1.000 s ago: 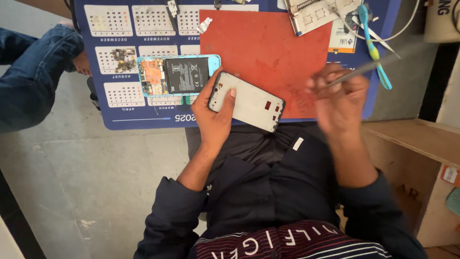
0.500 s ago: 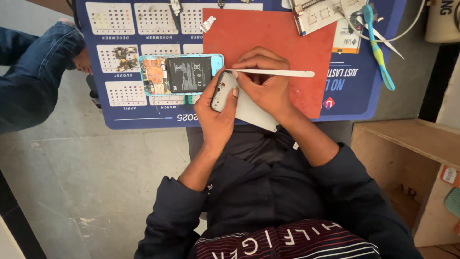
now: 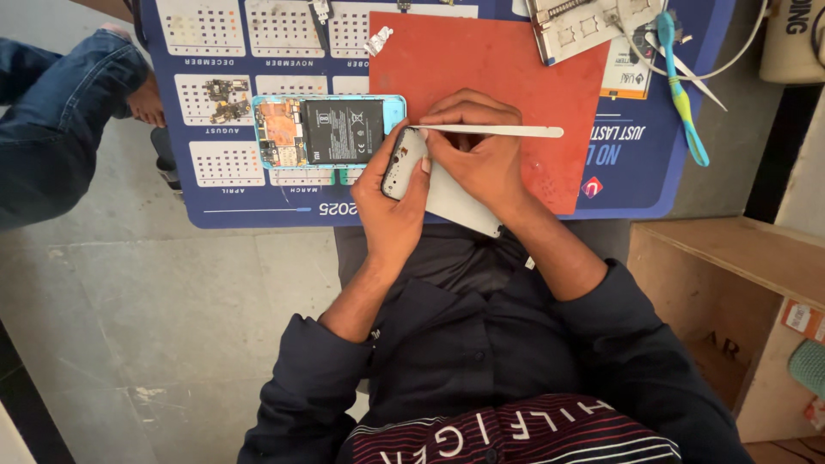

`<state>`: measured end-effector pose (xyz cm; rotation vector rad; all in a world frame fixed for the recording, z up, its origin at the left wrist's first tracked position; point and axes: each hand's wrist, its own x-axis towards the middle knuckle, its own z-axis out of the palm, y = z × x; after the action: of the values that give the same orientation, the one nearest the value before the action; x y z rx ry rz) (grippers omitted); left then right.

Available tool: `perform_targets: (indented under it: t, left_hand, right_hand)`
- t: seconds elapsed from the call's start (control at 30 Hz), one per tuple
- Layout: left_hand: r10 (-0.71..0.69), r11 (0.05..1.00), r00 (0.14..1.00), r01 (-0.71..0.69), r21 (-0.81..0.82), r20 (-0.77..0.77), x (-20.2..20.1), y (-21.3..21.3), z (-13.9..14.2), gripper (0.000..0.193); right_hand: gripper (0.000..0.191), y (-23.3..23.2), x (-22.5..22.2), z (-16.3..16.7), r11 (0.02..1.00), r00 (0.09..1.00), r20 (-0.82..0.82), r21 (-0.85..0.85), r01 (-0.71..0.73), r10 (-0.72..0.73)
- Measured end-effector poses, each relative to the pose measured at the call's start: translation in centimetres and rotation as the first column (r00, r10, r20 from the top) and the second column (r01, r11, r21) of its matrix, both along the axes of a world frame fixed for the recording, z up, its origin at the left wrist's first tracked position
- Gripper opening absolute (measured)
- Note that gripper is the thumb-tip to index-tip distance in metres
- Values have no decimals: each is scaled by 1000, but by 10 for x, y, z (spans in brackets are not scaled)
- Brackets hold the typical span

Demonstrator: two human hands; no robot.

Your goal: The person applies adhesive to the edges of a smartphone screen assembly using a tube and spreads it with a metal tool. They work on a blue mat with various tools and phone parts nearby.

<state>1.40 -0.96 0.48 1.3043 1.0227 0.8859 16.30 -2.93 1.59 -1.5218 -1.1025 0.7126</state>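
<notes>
Under the right hand (image 3: 477,155), its fingers (image 3: 455,112) hide much of the grey phone cover (image 3: 447,193), so where the white tool (image 3: 498,131) tip touches cannot be told. Beyond the fingertips, the metal tray (image 3: 584,26) is cut off by the top edge.

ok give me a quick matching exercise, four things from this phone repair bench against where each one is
1. grey back cover
2. white spudger
3. opened blue phone
4. blue-handled tool

a. lying on the blue mat, circuitry showing
b. gripped by the left hand
c. lying at the mat's far right
d. held in the right hand

Pairs: 1-b, 2-d, 3-a, 4-c
</notes>
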Motion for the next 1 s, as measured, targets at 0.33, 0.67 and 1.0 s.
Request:
perform_targets:
  t: [0.33, 0.67, 1.0]
  left_hand:
    - [0, 1000, 1000, 0, -8, 9, 0, -1, -3, 45]
    - [19, 1000, 999, -19, -18, 33, 2, -4, -7, 45]
    - [29, 999, 999, -29, 19, 12, 3, -4, -5, 45]
  right_hand:
    - [13, 0, -5, 4, 999, 987, 163, 35, 3, -9]
    - [10, 2, -10, 11, 999, 991, 133, -27, 38, -34]
    - [2, 1, -19, 6, 985, 988, -110, -147, 95, -112]
